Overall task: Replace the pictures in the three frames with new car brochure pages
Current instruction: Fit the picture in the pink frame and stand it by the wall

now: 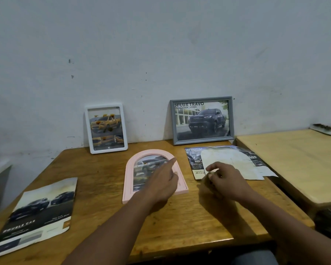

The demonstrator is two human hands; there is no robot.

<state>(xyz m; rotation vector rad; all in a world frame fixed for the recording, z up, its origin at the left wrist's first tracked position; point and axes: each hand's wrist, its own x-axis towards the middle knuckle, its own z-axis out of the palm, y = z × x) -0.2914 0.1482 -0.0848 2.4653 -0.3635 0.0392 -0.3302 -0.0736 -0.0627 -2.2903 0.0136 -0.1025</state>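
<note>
— Pink arched frame (130, 180): where is it found, and how does it look?

— It is laid flat near the middle of the wooden counter (96, 169), arch pointing toward the wall. A car picture is seen inside it, partly covered by the left hand (161, 180).

— How are that hand's fingers held?

— The index finger is stretched out along the frame's right side, near the arch, and the other fingers are curled in; nothing is gripped.

— And the right hand (224, 178)?

— It is held just right of the frame, fingers bent narrowly together. A small pale scrap seems to be pinched at the tips, though that cannot be told for certain.

— The other two frames?

— A white frame (105, 129) with a yellow truck picture and a grey frame (202, 120) with a dark truck page headed "HILUX TRAVO" are propped against the wall.

— Loose paper?

— A brochure page (38, 213) is laid at the near left; cut pages (229, 161) are piled right of the pink frame.
</note>
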